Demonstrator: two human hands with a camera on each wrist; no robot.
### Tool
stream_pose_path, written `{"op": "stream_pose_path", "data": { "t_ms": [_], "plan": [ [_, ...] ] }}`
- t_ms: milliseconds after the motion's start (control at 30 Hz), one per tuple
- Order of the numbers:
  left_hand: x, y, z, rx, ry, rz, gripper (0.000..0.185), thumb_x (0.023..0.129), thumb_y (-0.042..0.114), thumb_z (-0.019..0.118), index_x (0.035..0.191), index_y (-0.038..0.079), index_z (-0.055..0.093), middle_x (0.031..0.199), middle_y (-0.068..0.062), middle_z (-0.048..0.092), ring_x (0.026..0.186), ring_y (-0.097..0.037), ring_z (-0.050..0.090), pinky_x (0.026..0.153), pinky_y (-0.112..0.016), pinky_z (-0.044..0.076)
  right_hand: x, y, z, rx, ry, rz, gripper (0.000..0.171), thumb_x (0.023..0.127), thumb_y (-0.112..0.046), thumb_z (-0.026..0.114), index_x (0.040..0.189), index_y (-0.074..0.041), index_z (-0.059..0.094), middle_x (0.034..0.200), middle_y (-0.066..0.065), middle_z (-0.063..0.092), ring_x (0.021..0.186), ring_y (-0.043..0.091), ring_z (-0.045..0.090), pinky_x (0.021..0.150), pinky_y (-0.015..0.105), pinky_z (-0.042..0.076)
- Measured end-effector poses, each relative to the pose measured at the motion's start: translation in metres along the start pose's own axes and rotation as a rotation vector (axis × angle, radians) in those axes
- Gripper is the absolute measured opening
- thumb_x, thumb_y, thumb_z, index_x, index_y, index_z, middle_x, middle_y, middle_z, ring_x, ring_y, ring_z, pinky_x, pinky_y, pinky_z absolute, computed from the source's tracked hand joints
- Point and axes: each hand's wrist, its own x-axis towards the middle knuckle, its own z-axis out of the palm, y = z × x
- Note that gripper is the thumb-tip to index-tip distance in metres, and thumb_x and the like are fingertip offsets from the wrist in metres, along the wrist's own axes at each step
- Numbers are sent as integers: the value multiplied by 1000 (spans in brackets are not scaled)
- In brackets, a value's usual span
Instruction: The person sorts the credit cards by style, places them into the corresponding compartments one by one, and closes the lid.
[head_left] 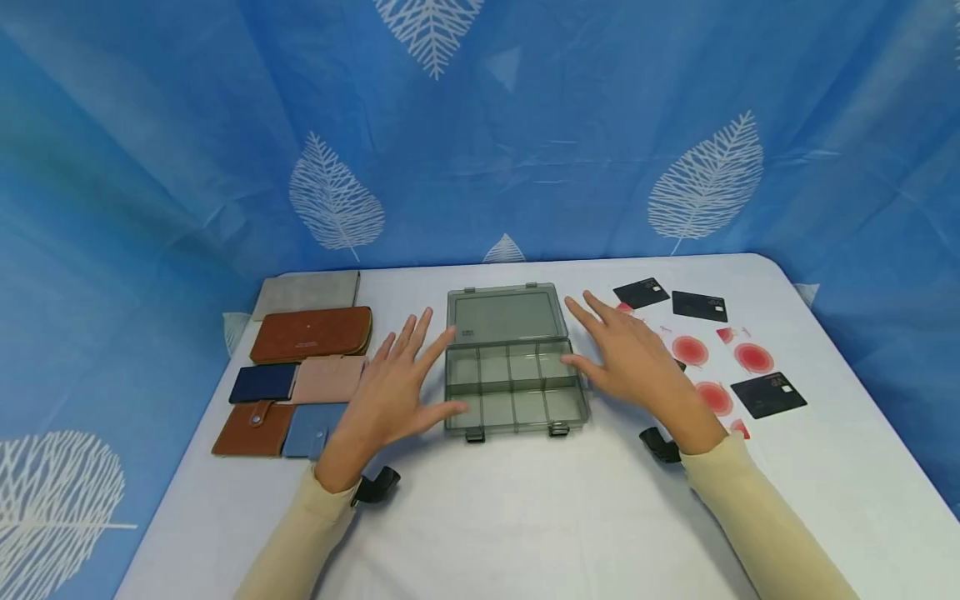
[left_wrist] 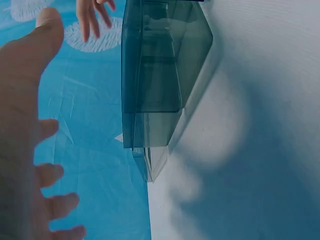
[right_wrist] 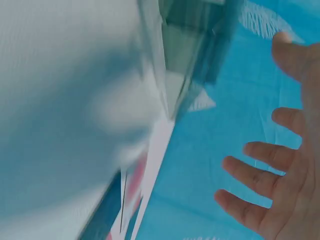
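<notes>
A clear grey plastic compartment box (head_left: 497,407) lies unfolded on the white table, its lid (head_left: 506,317) laid back toward the far side. Dividers split the tray into several cells, and two latches line the front. My left hand (head_left: 393,392) hovers at the box's left side, fingers spread and holding nothing. On the other side my right hand (head_left: 637,358) hovers likewise, fingers apart, partly covering the cards beneath it. The left wrist view shows the box (left_wrist: 155,85) from its side, with the left hand (left_wrist: 22,100) apart from it.
Left of the box lie a grey wallet (head_left: 307,293), a brown zip wallet (head_left: 309,335), a navy card holder (head_left: 262,383), a pink wallet (head_left: 326,379), a brown snap wallet (head_left: 251,429) and a blue one (head_left: 307,429). At right, black cards (head_left: 768,394) lie among red-and-white cards (head_left: 753,358).
</notes>
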Motion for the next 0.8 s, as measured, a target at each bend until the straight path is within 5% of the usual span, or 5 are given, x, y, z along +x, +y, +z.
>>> {"op": "stream_pose_path", "data": {
  "t_ms": [200,367,600,800],
  "plan": [
    [-6,-5,0,-51,82,87,107,88,72,77,171,21,33,177,-11,27,140,-41,57,102,-63,54,-12,21,-10,44,20,100,85,102,-39,76,171,-15,33,162,26,46,142,50,51,111,68,45],
    [-8,-12,5,-187,87,92,96,90,57,83,167,16,42,175,-10,34,143,-38,55,98,-61,57,-17,37,-17,48,-6,162,81,102,-35,76,169,-14,36,153,29,52,135,50,56,103,68,51],
    [-8,-21,19,-299,29,96,82,92,45,83,160,13,51,168,-15,42,134,-36,63,70,-42,60,-24,64,-20,69,-72,222,81,99,-34,80,166,-12,41,137,28,59,107,41,67,87,63,59],
    [-9,-24,26,-308,-13,102,80,92,45,82,160,14,53,168,-13,43,135,-36,62,77,-46,61,-28,78,-16,97,-178,267,77,98,-34,81,160,-7,46,132,27,64,114,42,68,92,64,58]
  ]
}}
